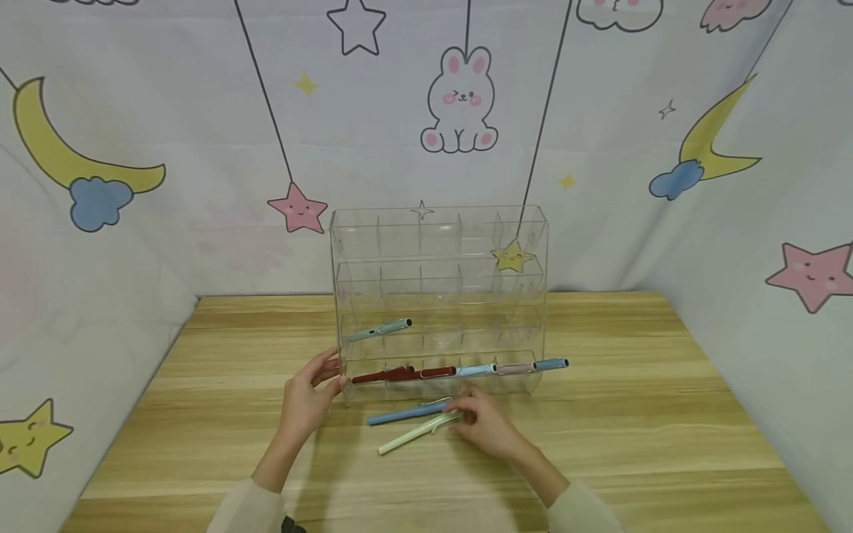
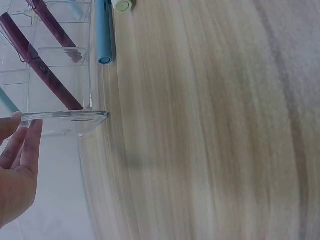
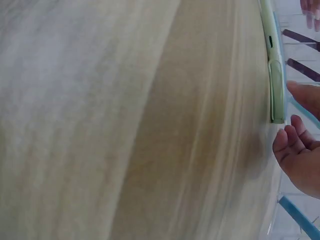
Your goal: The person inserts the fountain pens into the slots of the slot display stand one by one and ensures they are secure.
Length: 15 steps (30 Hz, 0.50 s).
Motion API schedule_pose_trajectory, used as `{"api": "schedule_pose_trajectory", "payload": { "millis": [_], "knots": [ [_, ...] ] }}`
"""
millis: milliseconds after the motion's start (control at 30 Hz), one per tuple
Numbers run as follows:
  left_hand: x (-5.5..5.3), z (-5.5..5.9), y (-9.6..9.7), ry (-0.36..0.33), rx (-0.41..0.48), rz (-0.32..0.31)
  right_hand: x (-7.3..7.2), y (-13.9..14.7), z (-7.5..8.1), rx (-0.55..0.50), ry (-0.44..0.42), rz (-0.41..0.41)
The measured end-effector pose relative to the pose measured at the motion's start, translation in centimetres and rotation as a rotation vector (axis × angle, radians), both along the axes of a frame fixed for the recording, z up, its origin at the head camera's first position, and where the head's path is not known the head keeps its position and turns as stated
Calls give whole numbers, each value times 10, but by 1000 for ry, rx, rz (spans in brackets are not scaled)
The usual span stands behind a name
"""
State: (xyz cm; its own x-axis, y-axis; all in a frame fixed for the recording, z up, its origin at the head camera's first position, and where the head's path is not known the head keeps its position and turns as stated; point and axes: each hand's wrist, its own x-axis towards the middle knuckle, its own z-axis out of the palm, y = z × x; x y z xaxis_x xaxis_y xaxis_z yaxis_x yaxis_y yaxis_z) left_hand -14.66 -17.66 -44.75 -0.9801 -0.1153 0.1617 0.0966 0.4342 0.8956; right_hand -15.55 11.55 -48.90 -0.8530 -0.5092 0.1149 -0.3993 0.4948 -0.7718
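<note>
A clear acrylic pen rack [image 1: 440, 296] with several tiers stands on the table. My left hand [image 1: 309, 392] pinches its left side panel, thumb in front and fingers behind, as the left wrist view shows. A blue pen [image 1: 406, 412] and a pale green pen [image 1: 416, 434] lie in front of the rack. My right hand [image 1: 489, 426] is at their right ends; in the right wrist view a gap shows between thumb and fingers, beside the green pen's end. Whether the fingertips touch the blue pen is hidden.
The bottom tier holds a dark red pen [image 1: 380, 375], another dark red pen [image 1: 436, 372], a light blue pen [image 1: 476, 369], a pinkish pen [image 1: 515, 368] and a blue pen [image 1: 550, 364]. A grey-green pen [image 1: 380, 329] leans one tier up. Printed cloth [image 1: 400, 170] surrounds the wooden table [image 1: 633, 414].
</note>
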Motion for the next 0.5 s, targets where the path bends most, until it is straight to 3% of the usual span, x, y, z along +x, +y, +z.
{"api": "schedule_pose_trajectory", "payload": {
  "millis": [267,500],
  "knots": [
    [-1,-1,1,15,-8,8,2,-2,-10,74,127,-46],
    [-1,-3,1,22,-16,12,1,-1,-13,84,121,-56]
  ]
}}
